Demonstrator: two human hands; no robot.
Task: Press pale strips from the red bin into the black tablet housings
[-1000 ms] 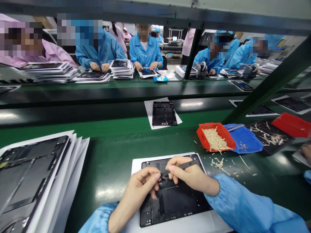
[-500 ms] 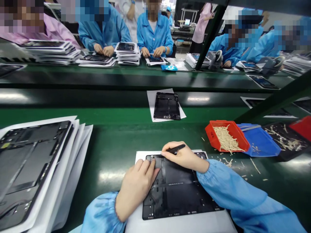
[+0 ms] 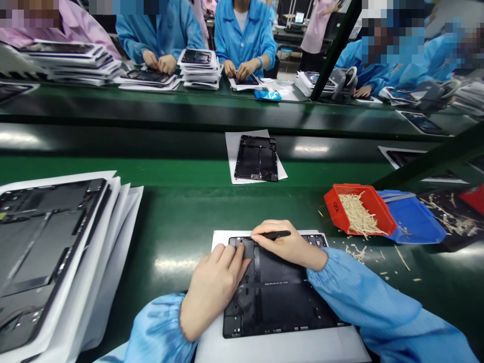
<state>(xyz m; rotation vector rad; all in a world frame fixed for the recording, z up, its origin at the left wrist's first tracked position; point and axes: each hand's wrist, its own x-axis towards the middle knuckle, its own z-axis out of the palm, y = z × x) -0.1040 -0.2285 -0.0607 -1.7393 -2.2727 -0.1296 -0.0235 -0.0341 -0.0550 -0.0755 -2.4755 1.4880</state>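
A black tablet-like housing (image 3: 283,307) lies on white sheets (image 3: 302,348) in front of me. My right hand (image 3: 285,244) pinches a black pen-like tool (image 3: 278,235), its tip end at the housing's upper edge, left of the middle. My left hand (image 3: 217,285) rests on the housing's left part, palm down, with its fingertips near the upper left corner and the thumb apart from the fingers. What lies under the left fingers is hidden.
Stacked housings and paper (image 3: 86,282) stand at left. Another housing (image 3: 257,157) lies on paper ahead. A red bin (image 3: 359,209) of pale strips, a blue tray (image 3: 416,219) and loose strips lie at right. People work across the bench; a green post (image 3: 336,45) rises there.
The view has tilted down slightly, so the far bench sits higher in the picture. The black tool lies a little flatter in my right hand. Both hands remain on the housing.
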